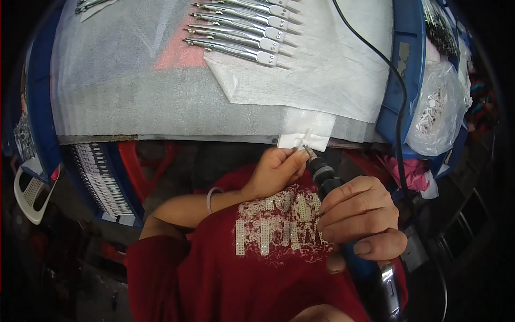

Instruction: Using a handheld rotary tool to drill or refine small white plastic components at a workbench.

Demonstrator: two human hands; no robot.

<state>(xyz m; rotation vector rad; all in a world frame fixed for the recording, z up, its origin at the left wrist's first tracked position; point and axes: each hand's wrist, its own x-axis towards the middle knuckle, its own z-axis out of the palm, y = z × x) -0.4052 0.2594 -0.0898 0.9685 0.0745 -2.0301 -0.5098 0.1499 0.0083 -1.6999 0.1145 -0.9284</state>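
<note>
My right hand [365, 217] is wrapped round the dark body of an electric screwdriver [325, 177]. Its tip points up and left, to the fingertips of my left hand [276, 169]. Thumb and fingers of that left hand are pinched together at the table's front edge, around a small piece mostly hidden by them. Just beyond lies a folded white pad [316, 122] with a small pale part on it. Farther back, several silver drawing compasses [236, 49] lie side by side in a slanted row on a white sheet [268, 86].
A black cable [370, 45] runs down the right side of the table. Blue crates [389, 112] stand at the right, with a clear plastic bag [437, 110] of small parts. At the lower left, a blue tray [126, 185] holds rows of metal pieces. Grey foam [134, 102] covers the table.
</note>
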